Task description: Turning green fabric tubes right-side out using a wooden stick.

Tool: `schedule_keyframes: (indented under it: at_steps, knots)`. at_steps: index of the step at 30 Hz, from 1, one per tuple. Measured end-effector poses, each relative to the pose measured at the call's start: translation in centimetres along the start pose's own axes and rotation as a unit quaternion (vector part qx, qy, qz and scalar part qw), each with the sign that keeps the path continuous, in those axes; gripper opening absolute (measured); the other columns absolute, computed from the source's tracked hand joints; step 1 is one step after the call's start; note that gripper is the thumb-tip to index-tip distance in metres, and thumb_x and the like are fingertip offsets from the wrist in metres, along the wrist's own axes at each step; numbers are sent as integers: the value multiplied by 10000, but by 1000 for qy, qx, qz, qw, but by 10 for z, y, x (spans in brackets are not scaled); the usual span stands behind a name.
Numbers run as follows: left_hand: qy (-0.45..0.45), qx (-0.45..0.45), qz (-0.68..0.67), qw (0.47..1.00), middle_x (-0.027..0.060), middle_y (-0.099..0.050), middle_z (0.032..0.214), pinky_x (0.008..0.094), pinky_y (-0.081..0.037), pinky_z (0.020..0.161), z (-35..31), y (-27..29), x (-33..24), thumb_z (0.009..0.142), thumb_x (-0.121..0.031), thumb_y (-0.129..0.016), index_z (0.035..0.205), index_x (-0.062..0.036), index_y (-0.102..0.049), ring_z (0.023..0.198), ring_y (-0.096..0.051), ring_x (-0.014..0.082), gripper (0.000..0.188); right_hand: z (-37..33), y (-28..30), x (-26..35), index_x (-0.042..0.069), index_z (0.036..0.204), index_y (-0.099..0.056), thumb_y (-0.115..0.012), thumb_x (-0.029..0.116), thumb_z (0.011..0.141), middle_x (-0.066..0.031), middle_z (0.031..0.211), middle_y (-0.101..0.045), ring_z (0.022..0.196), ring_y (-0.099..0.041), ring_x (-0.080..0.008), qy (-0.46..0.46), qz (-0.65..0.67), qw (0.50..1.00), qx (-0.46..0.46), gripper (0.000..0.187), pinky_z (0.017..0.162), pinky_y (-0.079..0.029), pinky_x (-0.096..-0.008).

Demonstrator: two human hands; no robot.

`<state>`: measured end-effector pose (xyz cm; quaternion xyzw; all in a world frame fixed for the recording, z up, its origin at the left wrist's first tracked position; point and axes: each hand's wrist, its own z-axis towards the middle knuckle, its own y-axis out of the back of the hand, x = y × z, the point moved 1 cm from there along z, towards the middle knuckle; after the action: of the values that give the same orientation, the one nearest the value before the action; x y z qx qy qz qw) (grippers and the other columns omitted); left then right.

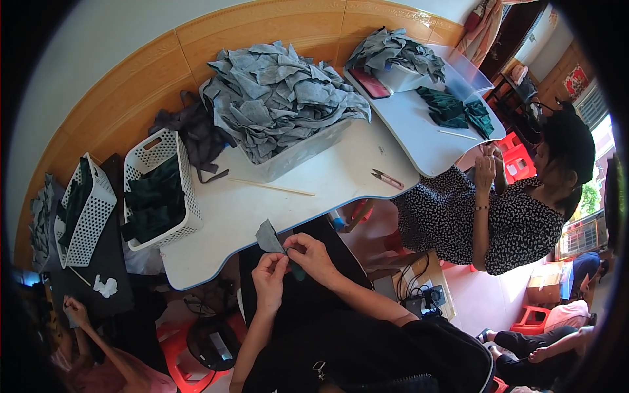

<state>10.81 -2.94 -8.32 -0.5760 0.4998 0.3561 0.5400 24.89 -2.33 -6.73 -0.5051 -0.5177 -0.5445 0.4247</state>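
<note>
In the head view, I see a small grey cloth piece (267, 237) pinched between the fingertips of the left hand (268, 275) and right hand (312, 257), its free end sticking up past them toward the white, blue-edged table (229, 209). The fingers, closed together on its lower part, hide that part from me; dark green cloth (297, 271) shows below the right hand. Beyond lie a thin pale wooden stick (275, 188) and reddish-handled snips (388, 179). A heaped pile of grey cloth (275, 92) fills the translucent plastic bin (298, 156) behind the stick.
</note>
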Motion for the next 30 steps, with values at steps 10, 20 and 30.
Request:
schedule_keyframes:
  at_steps: [10,20,30]
  knots:
    - [189,10,-333,924,50,-648,994,317,-487,827,17,9,-9,935,-149,-608,1100,-58,-606,885,-613,152,189,0,-4,-3,14,992,-612,-648,103,857,4,834,-584,724,-523,-52,-17,36,998,47,165,647,-448,-224]
    - [165,1,-227,960,45,-652,993,285,-502,817,12,9,13,894,-62,-644,1067,-30,-621,901,-628,137,178,-4,-6,-2,-11,1006,-603,-635,95,851,-92,959,-577,823,-597,-204,-20,-68,997,39,191,738,-489,-297]
    - [216,3,-285,934,52,-651,966,328,-525,778,9,1,2,926,-193,-635,1016,-35,-629,869,-628,143,182,-2,-11,-10,-22,1076,-632,-606,51,859,-102,1032,-538,939,-574,-199,59,-7,998,2,231,794,-474,-284]
